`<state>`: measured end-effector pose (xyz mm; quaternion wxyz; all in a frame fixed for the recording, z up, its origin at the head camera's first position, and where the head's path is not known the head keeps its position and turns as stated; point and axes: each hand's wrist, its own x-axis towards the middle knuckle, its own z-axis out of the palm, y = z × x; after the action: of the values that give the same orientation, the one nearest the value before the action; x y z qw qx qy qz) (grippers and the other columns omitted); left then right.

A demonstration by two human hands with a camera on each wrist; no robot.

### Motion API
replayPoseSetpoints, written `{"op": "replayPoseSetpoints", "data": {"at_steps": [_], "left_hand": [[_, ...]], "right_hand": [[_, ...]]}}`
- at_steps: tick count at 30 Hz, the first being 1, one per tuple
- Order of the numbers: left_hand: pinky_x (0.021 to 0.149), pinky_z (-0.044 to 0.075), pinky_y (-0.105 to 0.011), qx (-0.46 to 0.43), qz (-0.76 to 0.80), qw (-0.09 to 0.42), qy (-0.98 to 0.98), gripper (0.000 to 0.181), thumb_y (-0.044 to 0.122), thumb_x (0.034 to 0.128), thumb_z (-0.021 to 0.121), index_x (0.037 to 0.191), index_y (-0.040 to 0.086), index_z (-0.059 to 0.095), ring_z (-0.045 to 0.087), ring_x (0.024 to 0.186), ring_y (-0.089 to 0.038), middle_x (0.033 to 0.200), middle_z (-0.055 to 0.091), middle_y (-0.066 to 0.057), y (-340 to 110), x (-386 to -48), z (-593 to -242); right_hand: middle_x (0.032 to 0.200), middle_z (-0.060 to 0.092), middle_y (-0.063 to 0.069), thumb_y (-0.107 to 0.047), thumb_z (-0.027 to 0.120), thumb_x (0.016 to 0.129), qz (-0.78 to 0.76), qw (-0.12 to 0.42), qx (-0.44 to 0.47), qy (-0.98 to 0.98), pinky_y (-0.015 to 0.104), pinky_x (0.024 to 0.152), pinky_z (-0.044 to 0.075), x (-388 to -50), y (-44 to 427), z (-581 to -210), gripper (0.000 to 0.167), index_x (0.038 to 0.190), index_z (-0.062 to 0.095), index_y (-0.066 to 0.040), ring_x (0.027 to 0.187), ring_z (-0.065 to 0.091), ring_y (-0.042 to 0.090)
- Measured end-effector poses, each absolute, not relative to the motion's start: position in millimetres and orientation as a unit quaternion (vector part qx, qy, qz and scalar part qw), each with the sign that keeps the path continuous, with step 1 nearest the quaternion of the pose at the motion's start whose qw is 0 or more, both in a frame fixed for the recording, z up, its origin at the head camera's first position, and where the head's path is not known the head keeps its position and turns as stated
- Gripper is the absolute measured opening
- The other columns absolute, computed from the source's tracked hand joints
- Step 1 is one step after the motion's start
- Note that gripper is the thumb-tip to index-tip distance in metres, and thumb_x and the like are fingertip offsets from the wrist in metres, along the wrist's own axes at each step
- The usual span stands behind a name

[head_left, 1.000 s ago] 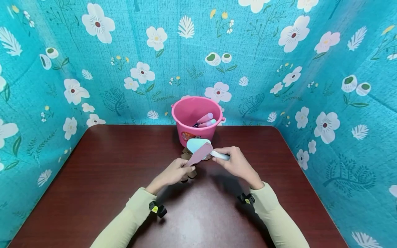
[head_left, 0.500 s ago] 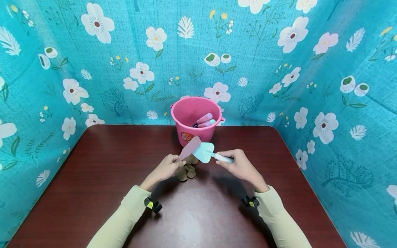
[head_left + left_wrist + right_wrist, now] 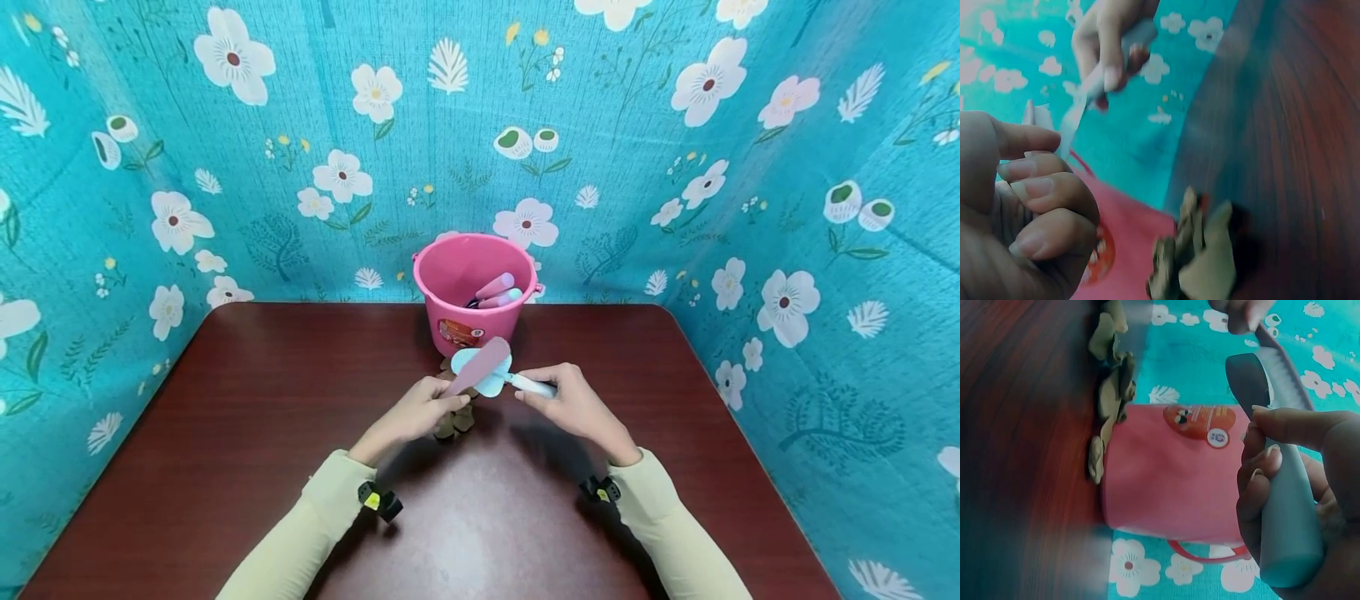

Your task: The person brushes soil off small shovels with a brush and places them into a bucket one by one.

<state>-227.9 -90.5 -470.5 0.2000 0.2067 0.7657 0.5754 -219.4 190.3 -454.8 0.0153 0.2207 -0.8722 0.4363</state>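
My left hand [image 3: 417, 410] grips a mauve-pink brush [image 3: 482, 363], its pale bristles turned toward a light blue trowel [image 3: 494, 382]. In the right wrist view the brush [image 3: 1291, 378] lies close along the trowel's blade [image 3: 1249, 380]; whether they touch is hard to tell. My right hand [image 3: 572, 403] holds the trowel by its whitish handle [image 3: 1290, 519], fingers wrapped around it. Below both tools, tan-brown crumpled pieces [image 3: 454, 422], resembling gloves, lie on the table in front of the pink bucket [image 3: 441, 308]. They are partly hidden by the brush and hand.
The bucket stands upright near the table's back edge and contains tools with pink and mint handles [image 3: 497, 285]. A dark red-brown table [image 3: 300, 375] spreads around it. Blue floral cloth [image 3: 450, 167] hangs behind and at both sides.
Half a second ago the brush was farther left, at the trowel's tip; now it crosses the blade. My left hand has moved right, and the trowel has shifted slightly left and turned.
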Motion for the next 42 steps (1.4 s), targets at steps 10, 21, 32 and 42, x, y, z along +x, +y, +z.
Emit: {"op": "replayPoseSetpoints", "data": {"at_steps": [10,21,32,42], "left_hand": [[0.046,0.028,-0.026,0.226,0.490,0.154,0.828,0.031,0.020,0.1009,0.060,0.081,-0.005,0.059,0.034,0.048,-0.010,0.057,0.039,0.004,-80,-236,-470],[0.048,0.032,-0.024,0.185,0.491,0.143,0.839,0.030,0.017,0.1004,0.058,0.086,-0.009,0.059,0.038,0.051,-0.009,0.056,0.041,0.004,-105,-255,-485],[0.043,0.027,-0.023,0.198,0.604,0.223,0.739,0.030,0.017,0.1038,0.056,0.101,-0.013,0.055,0.031,0.046,-0.009,0.057,0.037,0.001,-94,-246,-484],[0.045,0.029,-0.023,0.244,0.588,0.258,0.727,0.036,0.014,0.1036,0.056,0.089,-0.017,0.046,0.032,0.048,-0.009,0.058,0.037,0.001,-81,-236,-476]], "right_hand": [[0.092,0.076,-0.002,-0.012,0.080,0.088,0.424,0.026,0.222,-0.877,0.027,0.060,0.051,-219,191,-452,0.025,0.113,0.078,-0.011,0.068,0.059,0.014],[0.094,0.076,0.001,-0.012,0.080,0.088,0.428,0.012,0.203,-0.881,0.027,0.060,0.051,-215,205,-456,0.026,0.114,0.078,-0.010,0.070,0.059,0.018],[0.088,0.074,0.000,-0.012,0.080,0.089,0.433,0.006,0.206,-0.877,0.026,0.059,0.049,-219,201,-461,0.023,0.111,0.079,-0.012,0.067,0.056,0.016],[0.103,0.077,0.009,-0.015,0.080,0.089,0.445,0.026,0.216,-0.868,0.026,0.064,0.053,-222,197,-461,0.028,0.116,0.077,-0.011,0.075,0.062,0.016]]}}
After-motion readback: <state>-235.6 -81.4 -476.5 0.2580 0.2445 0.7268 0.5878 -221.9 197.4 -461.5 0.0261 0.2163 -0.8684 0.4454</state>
